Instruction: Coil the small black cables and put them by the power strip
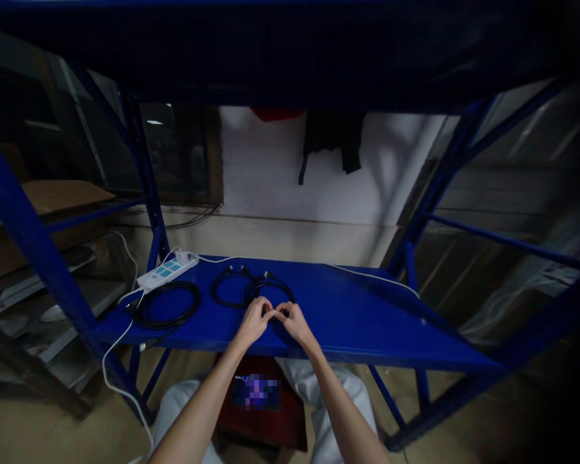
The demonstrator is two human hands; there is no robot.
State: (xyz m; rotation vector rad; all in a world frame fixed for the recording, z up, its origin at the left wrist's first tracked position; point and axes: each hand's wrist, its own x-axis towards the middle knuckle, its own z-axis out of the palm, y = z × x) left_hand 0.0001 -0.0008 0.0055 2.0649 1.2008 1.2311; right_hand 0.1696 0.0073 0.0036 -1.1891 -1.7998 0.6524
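My left hand (pixel 257 316) and my right hand (pixel 292 318) meet over the front part of the blue shelf, thumbs and fingertips pinched close together. Between and behind them is the near side of a coiled black cable (pixel 281 282), which both hands appear to grip; the exact spot under the fingertips is hidden. The cable's plug end lies at the back of its loop. Just left of it, partly overlapping, rests a second black cable coil (pixel 213 290) with its connectors pointing to the back.
A larger black cable coil (pixel 198 308) lies farther left, in front of a white power strip (pixel 157 276). A white cord (pixel 107 370) hangs over the shelf's front left. Blue posts (pixel 147 187) frame the shelf (pixel 357 316). A phone with a lit screen (pixel 256 392) lies below, between the knees.
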